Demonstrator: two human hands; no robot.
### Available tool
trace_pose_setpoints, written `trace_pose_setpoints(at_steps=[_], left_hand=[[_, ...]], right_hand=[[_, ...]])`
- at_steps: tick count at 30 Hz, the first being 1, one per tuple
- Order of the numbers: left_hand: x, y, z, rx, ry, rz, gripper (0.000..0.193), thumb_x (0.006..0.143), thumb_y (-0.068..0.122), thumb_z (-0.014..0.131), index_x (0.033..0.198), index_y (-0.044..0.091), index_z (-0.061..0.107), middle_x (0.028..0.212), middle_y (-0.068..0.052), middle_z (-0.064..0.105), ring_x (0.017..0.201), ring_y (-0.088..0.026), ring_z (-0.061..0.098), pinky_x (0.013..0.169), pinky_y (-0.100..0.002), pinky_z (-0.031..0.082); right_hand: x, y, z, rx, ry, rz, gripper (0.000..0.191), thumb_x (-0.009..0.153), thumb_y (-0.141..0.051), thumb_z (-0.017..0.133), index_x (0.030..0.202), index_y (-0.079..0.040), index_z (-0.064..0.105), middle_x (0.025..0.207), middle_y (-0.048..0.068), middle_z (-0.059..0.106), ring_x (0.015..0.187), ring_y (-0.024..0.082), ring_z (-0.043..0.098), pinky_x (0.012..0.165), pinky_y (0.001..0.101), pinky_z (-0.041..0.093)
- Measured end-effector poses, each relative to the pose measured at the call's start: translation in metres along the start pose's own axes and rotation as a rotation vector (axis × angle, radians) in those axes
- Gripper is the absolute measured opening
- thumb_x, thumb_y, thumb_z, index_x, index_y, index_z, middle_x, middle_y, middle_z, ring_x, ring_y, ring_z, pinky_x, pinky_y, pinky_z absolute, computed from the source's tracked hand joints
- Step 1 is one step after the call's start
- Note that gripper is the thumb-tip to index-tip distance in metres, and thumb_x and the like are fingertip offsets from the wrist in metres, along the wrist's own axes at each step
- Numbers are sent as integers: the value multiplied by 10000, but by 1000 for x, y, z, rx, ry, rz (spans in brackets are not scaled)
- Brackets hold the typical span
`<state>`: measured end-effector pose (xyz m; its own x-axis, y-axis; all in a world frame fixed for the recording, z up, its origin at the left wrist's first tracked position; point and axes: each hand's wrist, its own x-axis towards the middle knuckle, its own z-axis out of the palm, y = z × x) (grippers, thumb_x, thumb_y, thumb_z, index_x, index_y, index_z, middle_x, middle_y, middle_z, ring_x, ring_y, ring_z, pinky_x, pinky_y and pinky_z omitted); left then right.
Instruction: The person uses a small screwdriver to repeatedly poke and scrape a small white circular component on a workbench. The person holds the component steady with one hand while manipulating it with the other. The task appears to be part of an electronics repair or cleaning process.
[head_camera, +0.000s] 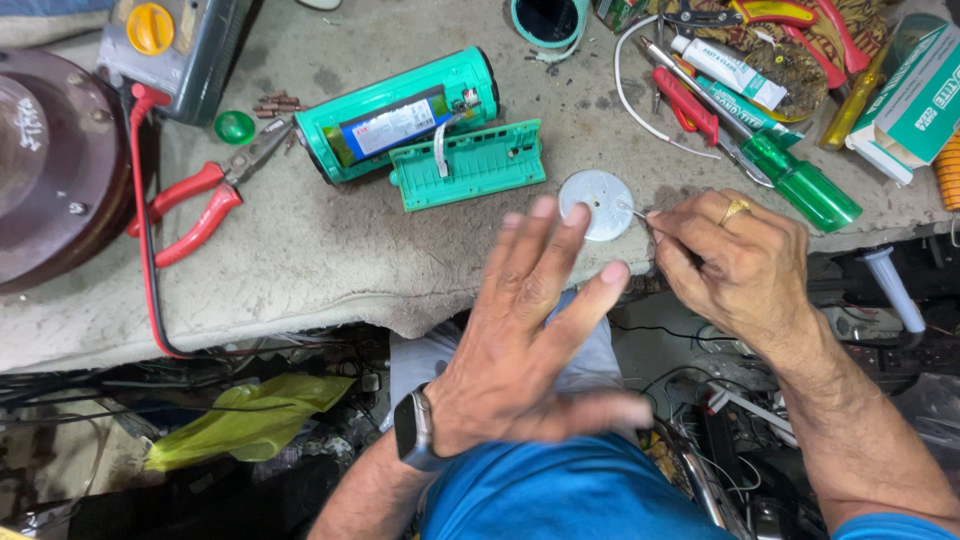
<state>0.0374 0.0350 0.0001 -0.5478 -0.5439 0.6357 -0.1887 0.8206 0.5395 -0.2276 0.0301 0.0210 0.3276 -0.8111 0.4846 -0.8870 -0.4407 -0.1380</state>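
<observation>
From the head camera, your left hand (535, 330) hovers with its grip released, palm down and fingers spread, slightly blurred, its fingertips just at the near edge of the round white disc (597, 203). A dark watch (413, 430) sits on that wrist. Your right hand (735, 265), wearing a gold ring (734, 209), has its grip clenched on a thin metal wire (637, 211), pinched between thumb and forefinger; the wire's tip touches the disc's right side. The disc lies flat on the grey bench (330, 250), near its front edge, between your two hands.

Behind the disc lies a green cylindrical lamp body (400, 115) on its side, with a green flat cover (470, 165) just beside it, a white strip running between the two. To the left, red-handled pliers (200, 205) rest on the bench near a small green cap (234, 126), and a red cable (140, 210) runs over the front edge. To the right, a green-handled screwdriver (800, 180) lies close to your right hand, with a white tube (728, 70) and red-handled tools (690, 105) behind it.
</observation>
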Motion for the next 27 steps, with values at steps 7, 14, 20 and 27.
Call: trace_pose_setpoints(at_steps=[7, 14, 20, 27], left_hand=[[39, 29, -68, -1561, -507, -381, 1241, 757, 926, 536, 1449, -104, 502, 1368, -341, 654, 1061, -305, 731, 757, -317, 639], [-47, -24, 10, -1139, -809, 486, 768, 1023, 539, 463, 1416, -121, 438, 1400, -324, 549, 1309, -418, 581, 1121, -398, 494], [-82, -30, 29, -895, -1103, 545, 535, 994, 499, 493, 1066, -29, 544, 1122, -229, 621, 1104, -382, 627, 1012, -405, 494], [-61, -24, 26, -1189, -828, 490, 803, 928, 482, 504, 1444, -122, 387, 1439, -342, 503, 1371, -452, 545, 1195, -437, 458]], right_hand=[[10, -4, -2, 3, 71, -30, 103, 888, -41, 794, 981, -70, 761, 951, 65, 708, 834, 245, 709, 707, 355, 550], [1, -2, 0, 24, 19, 9, 127, 885, -30, 781, 1003, -66, 748, 943, 56, 703, 871, 252, 710, 743, 367, 556], [1, 0, 1, 20, 15, -10, 127, 862, -29, 778, 980, -66, 749, 919, 57, 696, 865, 244, 712, 736, 364, 561], [3, -2, 1, 12, 9, 2, 134, 870, -26, 773, 997, -62, 752, 933, 56, 706, 873, 240, 713, 746, 361, 566]])
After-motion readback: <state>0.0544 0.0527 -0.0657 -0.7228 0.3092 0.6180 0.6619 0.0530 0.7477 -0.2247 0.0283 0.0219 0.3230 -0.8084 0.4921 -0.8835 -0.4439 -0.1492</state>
